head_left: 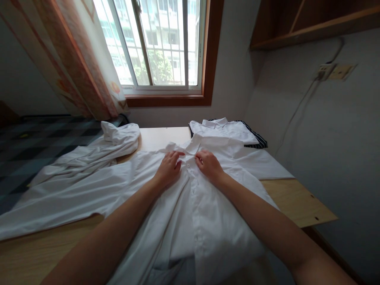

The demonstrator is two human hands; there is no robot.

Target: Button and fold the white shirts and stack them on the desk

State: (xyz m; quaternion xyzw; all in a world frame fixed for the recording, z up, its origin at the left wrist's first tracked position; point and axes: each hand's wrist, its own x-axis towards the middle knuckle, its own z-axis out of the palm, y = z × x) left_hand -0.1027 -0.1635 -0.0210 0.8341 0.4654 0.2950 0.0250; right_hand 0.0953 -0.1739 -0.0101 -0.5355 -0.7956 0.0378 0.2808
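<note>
A white button-up shirt (219,198) lies spread front up, its collar (192,144) at the far end and its sleeves reaching out to both sides. Just below the collar, my right hand (209,164) pinches the edge of the shirt front. My left hand (170,168) rests on the opposite side of the front, thumb and fingers apart, with nothing visible between them. A button (188,166) shows between the two hands. Lower down, the two front edges lie partly apart.
The shirt covers much of a wooden board (297,200). A crumpled white garment (118,138) lies at the back left, beside a checked bedspread (59,138). Folded white clothing (225,130) sits on dark striped cloth (258,139) at the back right. A power cord (297,111) hangs along the wall.
</note>
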